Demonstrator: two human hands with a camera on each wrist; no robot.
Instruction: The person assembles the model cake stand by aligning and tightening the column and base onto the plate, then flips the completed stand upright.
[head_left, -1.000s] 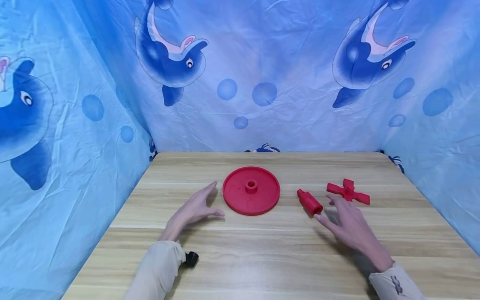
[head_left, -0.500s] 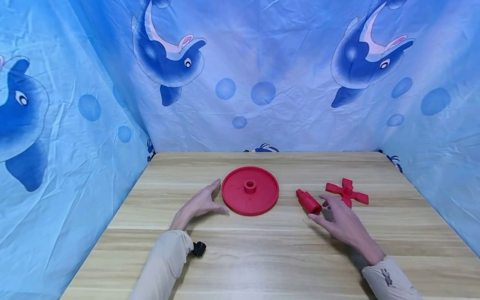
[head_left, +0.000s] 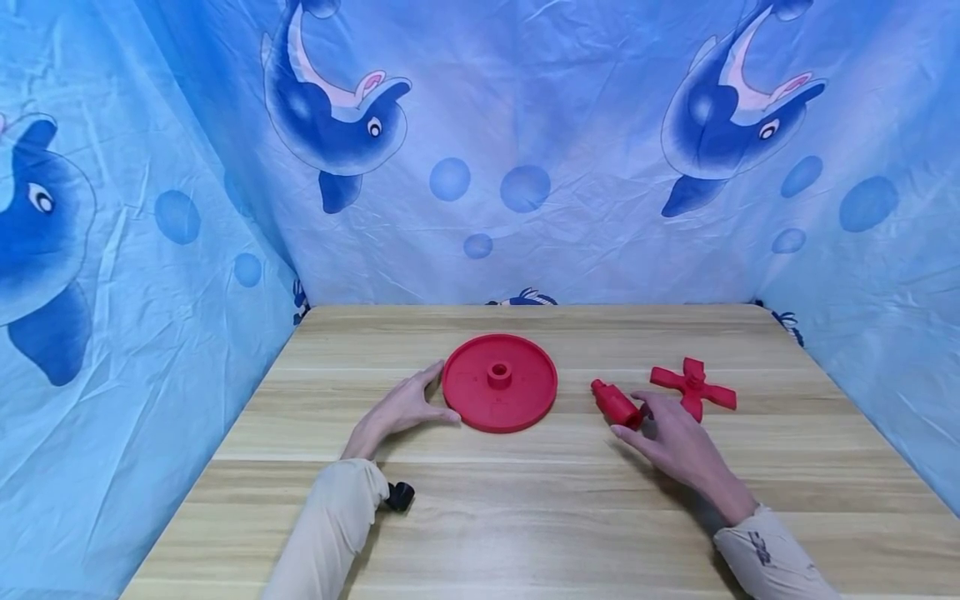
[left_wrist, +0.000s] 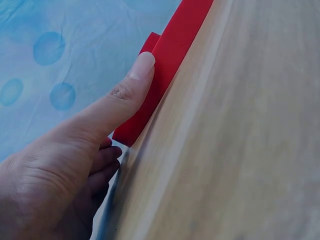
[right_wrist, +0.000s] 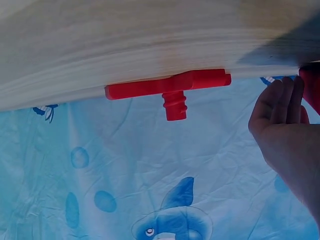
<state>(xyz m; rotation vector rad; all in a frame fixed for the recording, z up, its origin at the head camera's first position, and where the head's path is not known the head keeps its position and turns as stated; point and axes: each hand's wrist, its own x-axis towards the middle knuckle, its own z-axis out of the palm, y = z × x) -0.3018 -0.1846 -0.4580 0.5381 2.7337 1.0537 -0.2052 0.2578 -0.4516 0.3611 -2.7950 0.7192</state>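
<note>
Right hand [head_left: 678,440] has shifted left around centre-right cylinder [head_left: 615,405], grip unclear; spread left hand [head_left: 399,408] touches disc [head_left: 471,398]; grasping seemingly needs closing fingers.

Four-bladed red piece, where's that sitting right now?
In the head view, the four-bladed red piece lies on the right side of the table, just beyond the right hand and right of the red bottle-shaped piece.

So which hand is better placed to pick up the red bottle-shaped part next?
Probably the right hand: it is curved around the wide end of the bottle-shaped part, while the left hand is at the red disc.
</note>
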